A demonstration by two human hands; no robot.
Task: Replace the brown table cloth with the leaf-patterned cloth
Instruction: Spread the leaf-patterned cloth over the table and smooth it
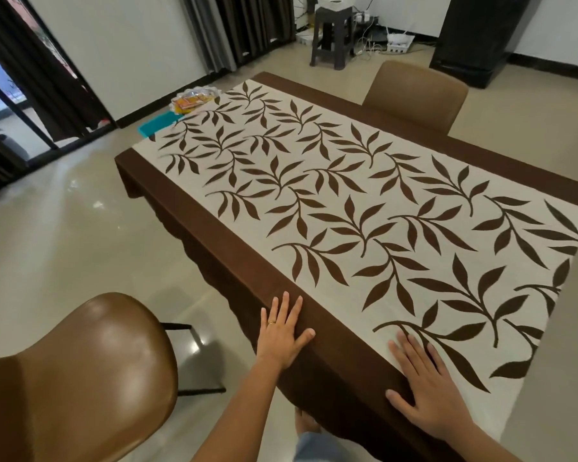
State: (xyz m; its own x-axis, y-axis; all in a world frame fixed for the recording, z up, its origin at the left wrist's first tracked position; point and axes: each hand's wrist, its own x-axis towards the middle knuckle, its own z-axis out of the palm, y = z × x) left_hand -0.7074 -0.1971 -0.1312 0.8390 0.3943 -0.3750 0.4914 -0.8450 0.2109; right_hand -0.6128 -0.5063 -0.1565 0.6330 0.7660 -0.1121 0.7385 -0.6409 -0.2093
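Leaf-patterned cloth (364,208) spread flat, far corner cut off, hands (347,361) pressing

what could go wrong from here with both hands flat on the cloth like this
1. The left hand presses the brown border at the table edge and the right hand lies flat on the leaf-patterned cloth; a sideways push may skew the cloth or wrinkle it.
2. At the far corner the cloth's edge reaches the teal item and the plastic-wrapped packet; tugging may nudge them toward the table's edge.
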